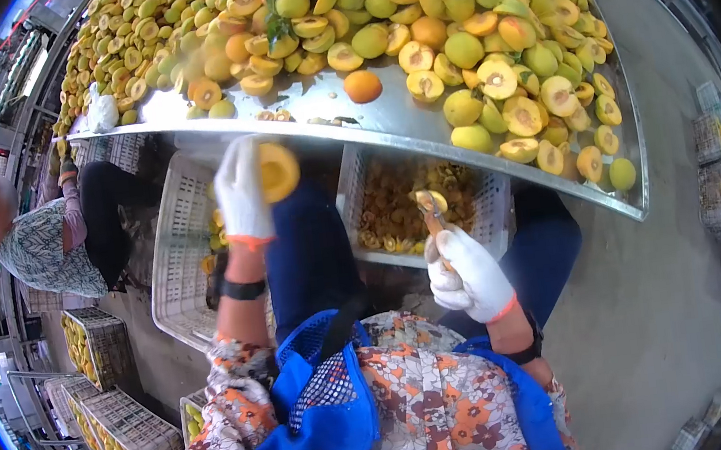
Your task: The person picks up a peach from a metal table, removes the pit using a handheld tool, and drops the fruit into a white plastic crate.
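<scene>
My left hand [241,190], in a white glove with an orange cuff, grips a yellow peach half [280,172] just below the metal table's front edge. The fingers are partly hidden and slightly blurred. My gloved right hand [476,278] is closed around a short wooden-handled pitting tool [434,225] that points up. At its metal tip sits a small yellowish piece [436,199], perhaps a pit with flesh on it. Beneath the tool, a white crate [492,221] between my knees holds brown pits and yellow scraps.
Halved peaches [407,6] lie heaped on the sloping metal table [278,128]; one orange peach [363,87] lies near its edge. A white crate [172,273] with some fruit stands at my left. Further left sits another person [50,234], near several filled crates [130,429].
</scene>
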`<state>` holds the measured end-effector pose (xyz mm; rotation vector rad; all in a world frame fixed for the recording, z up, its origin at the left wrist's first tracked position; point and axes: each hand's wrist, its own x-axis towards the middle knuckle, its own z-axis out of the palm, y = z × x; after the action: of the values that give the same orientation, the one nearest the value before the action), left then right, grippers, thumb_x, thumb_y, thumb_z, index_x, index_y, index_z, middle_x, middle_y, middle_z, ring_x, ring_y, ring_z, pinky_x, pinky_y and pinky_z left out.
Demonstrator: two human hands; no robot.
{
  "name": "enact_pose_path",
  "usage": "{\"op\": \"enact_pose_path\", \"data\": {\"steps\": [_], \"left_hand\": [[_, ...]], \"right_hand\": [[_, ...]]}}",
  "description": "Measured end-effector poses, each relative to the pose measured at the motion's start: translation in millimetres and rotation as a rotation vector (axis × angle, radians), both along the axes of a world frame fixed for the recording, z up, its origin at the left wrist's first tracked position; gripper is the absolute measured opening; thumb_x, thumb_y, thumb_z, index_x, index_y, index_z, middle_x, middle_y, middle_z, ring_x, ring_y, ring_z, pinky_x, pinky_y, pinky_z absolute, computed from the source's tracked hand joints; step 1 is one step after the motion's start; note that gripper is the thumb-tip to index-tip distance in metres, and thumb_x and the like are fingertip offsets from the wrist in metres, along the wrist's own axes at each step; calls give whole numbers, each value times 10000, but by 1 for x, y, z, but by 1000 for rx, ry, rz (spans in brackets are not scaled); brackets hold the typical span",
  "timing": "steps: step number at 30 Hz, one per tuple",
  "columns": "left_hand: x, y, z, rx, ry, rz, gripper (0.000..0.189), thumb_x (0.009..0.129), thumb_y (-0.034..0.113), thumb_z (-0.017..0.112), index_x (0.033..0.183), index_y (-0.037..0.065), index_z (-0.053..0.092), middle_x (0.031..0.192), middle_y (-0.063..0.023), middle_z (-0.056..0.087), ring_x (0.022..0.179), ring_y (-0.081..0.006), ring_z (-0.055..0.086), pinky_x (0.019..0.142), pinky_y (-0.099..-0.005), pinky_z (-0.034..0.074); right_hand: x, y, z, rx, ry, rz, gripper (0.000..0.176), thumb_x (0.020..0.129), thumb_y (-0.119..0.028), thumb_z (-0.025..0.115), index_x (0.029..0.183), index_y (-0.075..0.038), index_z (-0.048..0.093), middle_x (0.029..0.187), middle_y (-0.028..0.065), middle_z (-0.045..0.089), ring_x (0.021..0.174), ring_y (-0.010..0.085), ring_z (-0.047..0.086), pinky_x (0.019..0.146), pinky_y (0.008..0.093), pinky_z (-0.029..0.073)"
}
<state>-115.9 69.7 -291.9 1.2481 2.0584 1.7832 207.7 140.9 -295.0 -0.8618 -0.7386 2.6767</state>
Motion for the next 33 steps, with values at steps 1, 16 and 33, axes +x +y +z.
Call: {"op": "enact_pose_path", "data": {"steps": [1, 16, 33], "left_hand": [[-14, -6, 11, -289, 388, 152, 297, 992, 339, 605, 1081, 76, 711, 1008, -117, 712, 932, -297, 678, 818, -401, 545], [6, 176, -12, -809, 718, -192, 482, 860, 380, 670, 1316, 235, 614, 1184, -181, 633, 1096, -387, 624, 947, -487, 514], [131, 38, 20, 12, -1011, -479, 415, 1083, 369, 429, 1310, 65, 597, 1219, -59, 649, 1113, -160, 613, 977, -325, 496]], "right_hand": [[6, 1, -6, 7, 8, -3, 248, 1087, -328, 496, 1018, -95, 547, 604, -21, 408, 398, 57, 295, 375, 234, 240], [-5, -9, -1, 163, -259, -36, 171, 1062, -268, 525, 1023, -106, 487, 653, -7, 437, 451, 69, 347, 391, 229, 268], [-29, -13, 16, 1927, -499, -105, 257, 905, -65, 628, 1160, -81, 654, 1056, 243, 563, 697, 394, 661, 536, 446, 552]]}}
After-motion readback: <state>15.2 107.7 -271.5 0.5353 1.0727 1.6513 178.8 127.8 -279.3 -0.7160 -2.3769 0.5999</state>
